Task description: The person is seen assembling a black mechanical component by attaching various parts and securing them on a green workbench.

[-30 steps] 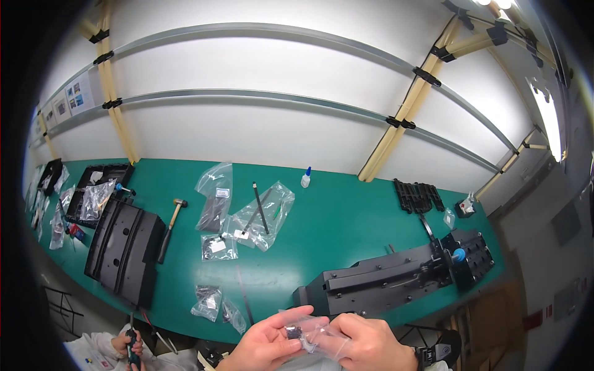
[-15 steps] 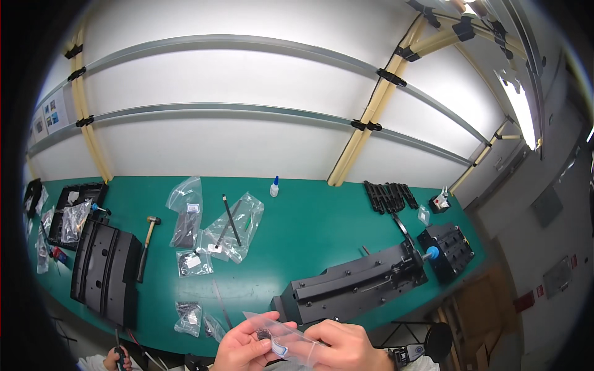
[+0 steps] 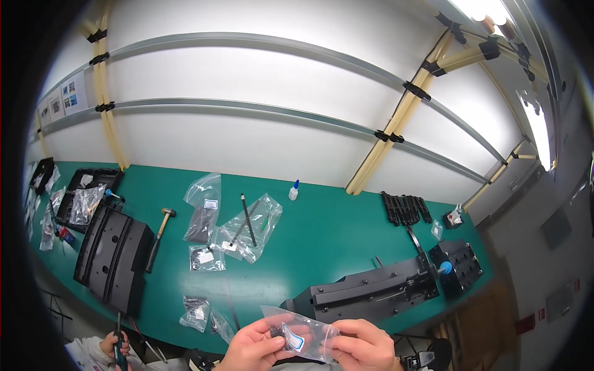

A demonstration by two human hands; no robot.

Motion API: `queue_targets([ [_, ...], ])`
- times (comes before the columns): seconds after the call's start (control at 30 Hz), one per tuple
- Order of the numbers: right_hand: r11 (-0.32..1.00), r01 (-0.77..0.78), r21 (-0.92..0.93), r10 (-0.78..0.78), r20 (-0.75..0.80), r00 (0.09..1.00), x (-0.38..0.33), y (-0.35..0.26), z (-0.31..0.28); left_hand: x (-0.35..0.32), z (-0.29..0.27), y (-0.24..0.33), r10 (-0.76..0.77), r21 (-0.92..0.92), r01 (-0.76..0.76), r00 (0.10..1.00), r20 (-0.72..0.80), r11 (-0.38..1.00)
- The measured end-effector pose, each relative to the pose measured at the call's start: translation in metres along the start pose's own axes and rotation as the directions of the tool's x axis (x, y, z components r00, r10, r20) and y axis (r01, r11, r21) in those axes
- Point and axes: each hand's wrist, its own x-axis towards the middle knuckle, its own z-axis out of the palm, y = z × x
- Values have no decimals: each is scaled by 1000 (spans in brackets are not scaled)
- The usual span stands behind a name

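Observation:
A clear zip bag (image 3: pixel 315 346) with small dark parts (image 3: pixel 276 331) and a blue-bordered white label is stretched between my hands at the near edge of the table. My left hand (image 3: pixel 255 347) grips its left end, the thumb lying over the bag close to the dark parts. At the other end, the fingers of my right hand (image 3: pixel 364 346) pinch the plastic. Just beyond my hands lies a long black metal housing (image 3: pixel 371 292) with screws along it. To the left rest a small bag of dark parts (image 3: pixel 196 313) and another clear bag (image 3: pixel 221 326).
Farther back lie parts bags (image 3: pixel 203 213), a black rod (image 3: pixel 248 219), a glue bottle (image 3: pixel 294 190) and a hammer (image 3: pixel 159 240). A black housing (image 3: pixel 111 260) stands left, black pieces (image 3: pixel 405 209) back right. Another person's hand (image 3: pixel 112 347) holds a screwdriver-like tool at lower left.
The whole view has shifted, so the table's things sit farther right. The bag now lies more spread out between my hands, its label more visible. My right-hand fingers have moved toward its right end.

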Motion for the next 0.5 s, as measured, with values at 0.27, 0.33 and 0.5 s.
queue_targets([
  [0.27, 993, -78, 84, 82, -40, 996, -7, 2, -1, -3, -1, 0, 0, -37, 1, 1000, 23, 999],
  [0.33, 990, -107, 96, 111, -31, 993, -7, 3, -2, -1, -4, -1, -11, -46, 11, 1000, 7, 999],
  [0.5, 975, -171, 141, 177, -28, 984, -11, 4, -4, 1, -4, -1, -20, -41, 21, 1000, 10, 999],
])
